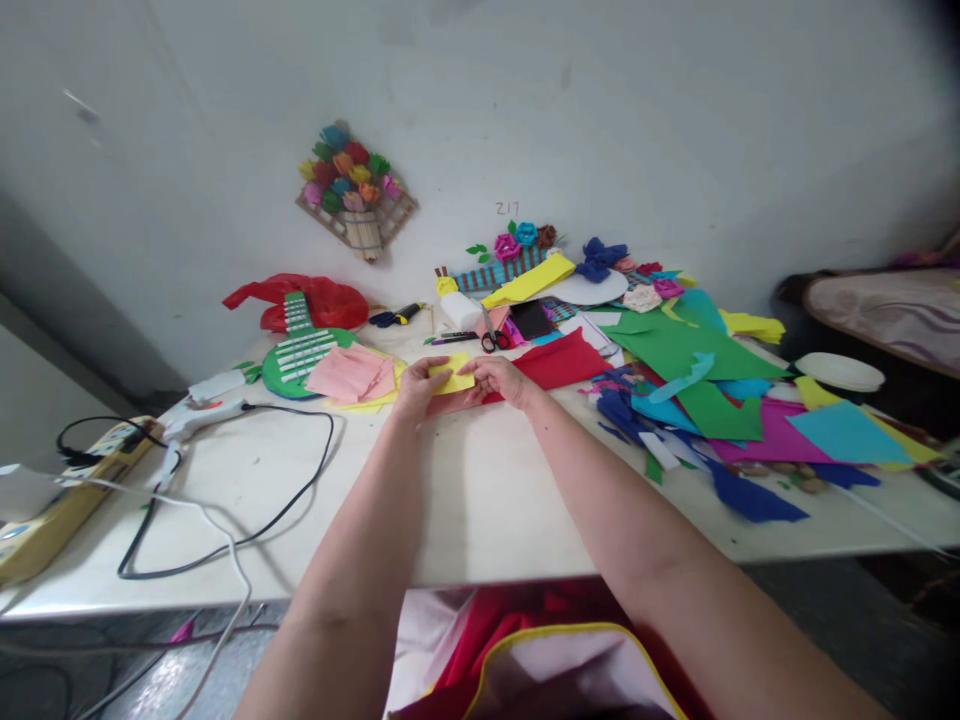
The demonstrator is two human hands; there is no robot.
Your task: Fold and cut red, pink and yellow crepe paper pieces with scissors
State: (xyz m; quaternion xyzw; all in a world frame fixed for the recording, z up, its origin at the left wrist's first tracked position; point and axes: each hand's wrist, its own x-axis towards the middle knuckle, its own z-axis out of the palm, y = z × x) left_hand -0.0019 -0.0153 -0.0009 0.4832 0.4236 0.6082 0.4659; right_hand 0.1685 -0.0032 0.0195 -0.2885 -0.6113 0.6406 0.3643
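Small yellow paper piece (454, 375), pinched at both ends by your left hand (417, 389) and right hand (501, 380) above the white bench (480, 500): apparently part-folded, shaping unfinished.

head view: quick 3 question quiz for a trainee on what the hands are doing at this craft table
1. Multiple choice: what colour is the paper piece pinched between the left hand and the right hand? A pink, B yellow, C blue.
2. True or false: the scissors lie on the table beyond the hands, with neither hand touching them.
3. Fill in: the pink sheets lie on the person's ___ side of the left hand.

Key: 1 B. 2 true. 3 left.
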